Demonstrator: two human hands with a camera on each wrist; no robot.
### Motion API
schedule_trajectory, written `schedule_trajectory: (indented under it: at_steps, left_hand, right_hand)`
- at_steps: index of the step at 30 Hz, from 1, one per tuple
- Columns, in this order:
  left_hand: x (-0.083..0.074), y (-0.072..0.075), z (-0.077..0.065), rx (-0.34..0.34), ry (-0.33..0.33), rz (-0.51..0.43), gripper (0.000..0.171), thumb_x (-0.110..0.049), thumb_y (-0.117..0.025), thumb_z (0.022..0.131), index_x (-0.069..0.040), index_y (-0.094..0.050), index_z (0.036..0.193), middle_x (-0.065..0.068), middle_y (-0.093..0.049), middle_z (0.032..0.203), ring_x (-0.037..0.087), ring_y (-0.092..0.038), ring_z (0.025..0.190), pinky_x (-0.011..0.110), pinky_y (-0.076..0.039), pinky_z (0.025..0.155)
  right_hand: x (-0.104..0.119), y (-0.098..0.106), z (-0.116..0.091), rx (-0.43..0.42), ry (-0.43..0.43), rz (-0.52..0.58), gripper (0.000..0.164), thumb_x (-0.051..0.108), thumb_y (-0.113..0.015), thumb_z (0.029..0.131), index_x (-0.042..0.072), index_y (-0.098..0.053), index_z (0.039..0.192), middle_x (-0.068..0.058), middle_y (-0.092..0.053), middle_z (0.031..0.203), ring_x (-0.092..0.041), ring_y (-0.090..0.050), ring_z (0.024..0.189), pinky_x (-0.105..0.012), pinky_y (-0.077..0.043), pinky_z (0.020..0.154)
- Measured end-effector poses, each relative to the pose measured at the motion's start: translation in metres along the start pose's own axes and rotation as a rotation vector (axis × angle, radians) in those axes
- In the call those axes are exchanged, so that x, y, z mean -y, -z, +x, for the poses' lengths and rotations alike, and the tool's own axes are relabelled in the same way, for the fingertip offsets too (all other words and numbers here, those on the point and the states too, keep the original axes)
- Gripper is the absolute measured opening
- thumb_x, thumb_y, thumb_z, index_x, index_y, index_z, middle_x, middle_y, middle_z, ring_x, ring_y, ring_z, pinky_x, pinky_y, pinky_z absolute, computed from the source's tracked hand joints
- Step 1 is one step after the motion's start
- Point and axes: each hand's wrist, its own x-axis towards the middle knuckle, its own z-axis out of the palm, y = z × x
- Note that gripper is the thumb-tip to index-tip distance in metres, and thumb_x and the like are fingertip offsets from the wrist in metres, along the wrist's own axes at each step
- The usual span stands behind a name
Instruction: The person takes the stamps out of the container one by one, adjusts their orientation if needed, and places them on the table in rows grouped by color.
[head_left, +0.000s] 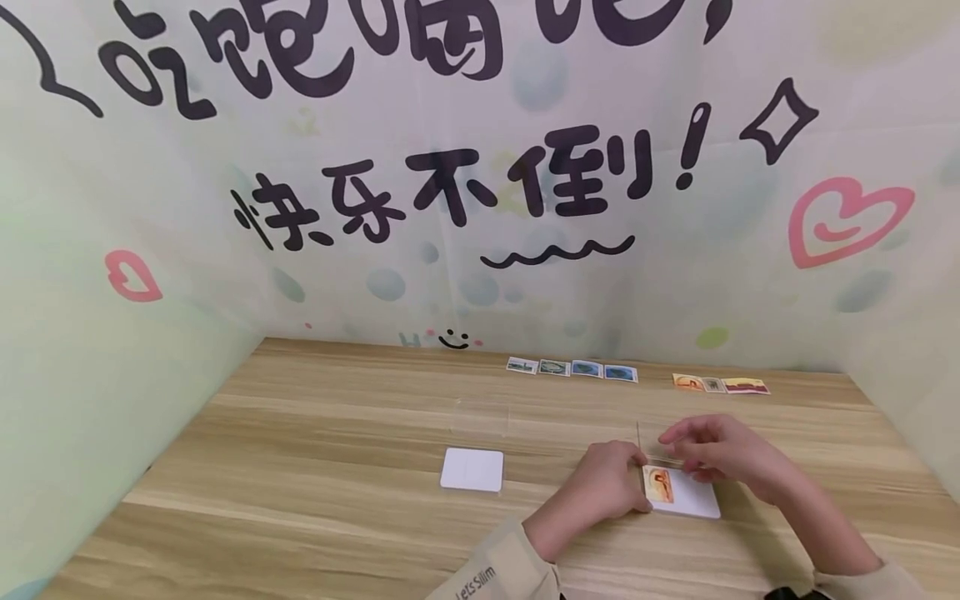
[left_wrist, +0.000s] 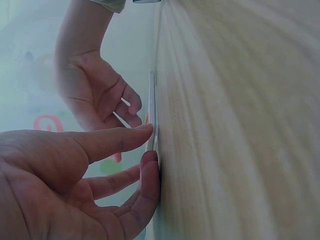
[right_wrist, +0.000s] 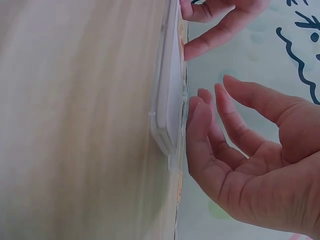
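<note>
Toward the right of the table lies a white card (head_left: 696, 495) in a thin, clear-edged holder, with an orange stamp (head_left: 659, 486) on its left part. My left hand (head_left: 611, 482) grips its left side, thumb near the front corner and fingers toward the back. The left wrist view shows that thumb and the curled fingers (left_wrist: 149, 170) at the thin edge. Over the card's far edge hovers my right hand (head_left: 723, 454), its fingers loosely bent. Nothing shows between those fingers (right_wrist: 199, 125) in the right wrist view. A transparent sheet stands partly behind the card, its outline faint.
Left of the hands lies another white card (head_left: 472, 470), with a transparent sheet (head_left: 480, 417) behind it. Several blue and green stamps (head_left: 587, 368) line the table's back edge. Farther right is a row of orange, grey and red stamps (head_left: 746, 386). A printed cloth wall (head_left: 450, 292) rises behind.
</note>
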Motion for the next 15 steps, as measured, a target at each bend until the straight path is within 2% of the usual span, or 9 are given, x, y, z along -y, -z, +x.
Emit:
schedule_trajectory:
  at_steps: [9,15]
  left_hand:
    - [0.0012,-0.0004,0.001,-0.003,0.002,-0.002,0.047,-0.013,-0.097,0.072,-0.015,-0.077,0.115,-0.005,-0.074,0.111,0.008,-0.063,0.106,0.022,-0.05,0.095]
    - [0.0024,-0.0029,0.0013,-0.002,0.006,0.006,0.047,-0.015,-0.098,0.072,-0.015,-0.077,0.113,-0.005,-0.074,0.111,0.008,-0.064,0.108,0.022,-0.05,0.096]
  right_hand:
    - [-0.0049,-0.0044,-0.0017,0.01,-0.001,-0.011,0.034,0.008,-0.061,0.105,-0.018,-0.059,0.125,0.003,-0.066,0.089,-0.013,-0.061,0.079,-0.027,-0.054,0.068]
    - [-0.0065,-0.0078,-0.0029,0.029,0.013,-0.014,0.034,0.006,-0.064,0.102,-0.019,-0.059,0.124,0.003,-0.066,0.09,-0.011,-0.058,0.077,-0.025,-0.054,0.067]
